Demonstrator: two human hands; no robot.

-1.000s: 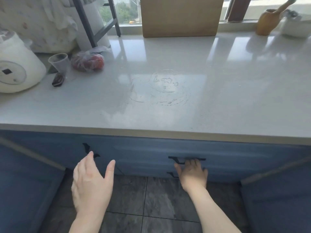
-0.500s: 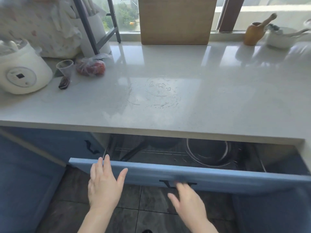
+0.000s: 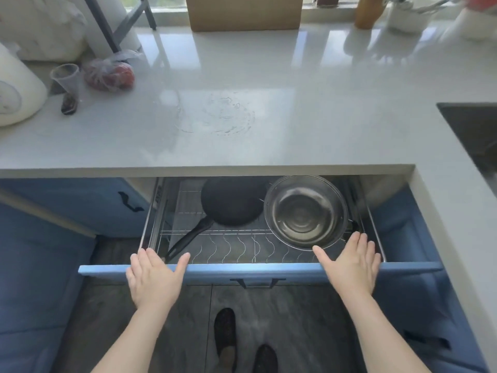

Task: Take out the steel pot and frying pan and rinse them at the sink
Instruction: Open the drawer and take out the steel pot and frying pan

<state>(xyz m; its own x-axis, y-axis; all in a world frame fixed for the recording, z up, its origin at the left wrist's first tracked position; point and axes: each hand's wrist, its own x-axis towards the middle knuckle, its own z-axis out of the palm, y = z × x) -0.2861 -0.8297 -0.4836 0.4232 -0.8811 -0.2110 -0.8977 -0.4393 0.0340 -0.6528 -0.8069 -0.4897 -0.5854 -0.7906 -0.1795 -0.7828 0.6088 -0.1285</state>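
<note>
both my hands are spread wide and hold nothing: left hand (image 3: 154, 278) over the drawer (image 3: 204, 270) front, right hand (image 3: 351, 265) just before the steel pot (image 3: 305, 211). the frying pan (image 3: 232, 201) lies beside the pot on the wire rack (image 3: 228, 246). i'd grip the pot's rim with my right hand, take the pan's handle (image 3: 188, 238) with my left, and lift straight up towards the sink (image 3: 473, 130).

Both hands hovering flat over open drawer (image 3: 258, 271) front; right hand (image 3: 349, 265) fingertips nearing steel pot (image 3: 306, 211); frying pan (image 3: 231, 201) lying beyond left hand (image 3: 153, 278) fingers.
</note>
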